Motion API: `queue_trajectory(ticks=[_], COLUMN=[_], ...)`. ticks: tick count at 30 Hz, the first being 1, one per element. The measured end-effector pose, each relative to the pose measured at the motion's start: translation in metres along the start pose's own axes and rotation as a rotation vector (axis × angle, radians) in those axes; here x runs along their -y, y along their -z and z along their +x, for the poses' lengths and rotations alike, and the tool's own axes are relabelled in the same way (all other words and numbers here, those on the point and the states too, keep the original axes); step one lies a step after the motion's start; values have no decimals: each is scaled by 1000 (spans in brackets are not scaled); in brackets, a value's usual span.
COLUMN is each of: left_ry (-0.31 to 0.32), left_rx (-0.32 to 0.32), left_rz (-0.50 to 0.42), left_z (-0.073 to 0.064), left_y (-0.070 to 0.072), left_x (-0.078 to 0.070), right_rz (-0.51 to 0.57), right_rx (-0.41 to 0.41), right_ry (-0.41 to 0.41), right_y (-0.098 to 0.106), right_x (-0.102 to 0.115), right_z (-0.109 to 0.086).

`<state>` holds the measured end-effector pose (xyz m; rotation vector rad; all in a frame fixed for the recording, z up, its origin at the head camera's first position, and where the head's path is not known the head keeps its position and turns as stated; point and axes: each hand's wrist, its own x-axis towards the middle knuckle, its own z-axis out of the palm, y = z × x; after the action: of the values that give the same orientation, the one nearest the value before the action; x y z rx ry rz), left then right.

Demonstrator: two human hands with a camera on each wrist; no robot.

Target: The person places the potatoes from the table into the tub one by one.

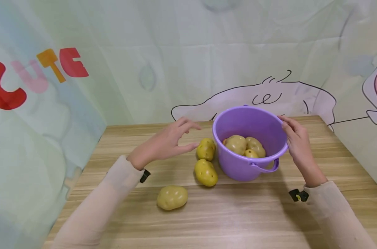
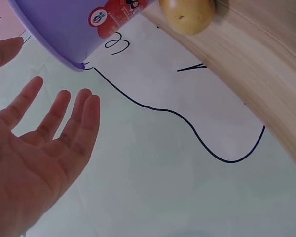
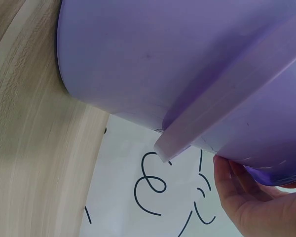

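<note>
A purple bucket (image 1: 238, 169) stands on the table with several potatoes (image 1: 236, 144) inside. My right hand (image 1: 298, 147) grips its rim at the right side, and the right wrist view has the thumb and fingers (image 3: 227, 190) pinching that edge. Left of the bucket my left hand (image 1: 166, 141) hovers with spread, slightly bent fingers and nothing in them. Just beyond its thumb is a yellow potato (image 1: 206, 149), close against the bucket. A second yellow potato (image 1: 206, 173) lies in front of that one. Nearer to me rests a paler potato (image 1: 172, 197).
The bucket's handle (image 1: 267, 169) hangs down on the near right side. A red label (image 2: 119, 17) shows on the bucket's wall in the left wrist view. Behind the wooden table (image 1: 129, 221) hangs a printed cloth (image 1: 163, 76) with cartoon drawings.
</note>
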<state>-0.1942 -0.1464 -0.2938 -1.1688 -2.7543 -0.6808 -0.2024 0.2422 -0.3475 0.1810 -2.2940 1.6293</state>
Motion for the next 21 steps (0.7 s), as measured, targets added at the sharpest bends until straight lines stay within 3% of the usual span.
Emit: queue_trajectory(ticks=[7, 21], left_ry=[-10, 38], left_rx=[16, 55], left_rz=[35, 77], left_z=[-13, -40], left_y=[0, -2], left_x=[2, -2], right_rz=[3, 9], right_rx=[-11, -16], right_ry=[11, 21], right_y=[0, -1], right_x=[-1, -1], right_z=[1, 1])
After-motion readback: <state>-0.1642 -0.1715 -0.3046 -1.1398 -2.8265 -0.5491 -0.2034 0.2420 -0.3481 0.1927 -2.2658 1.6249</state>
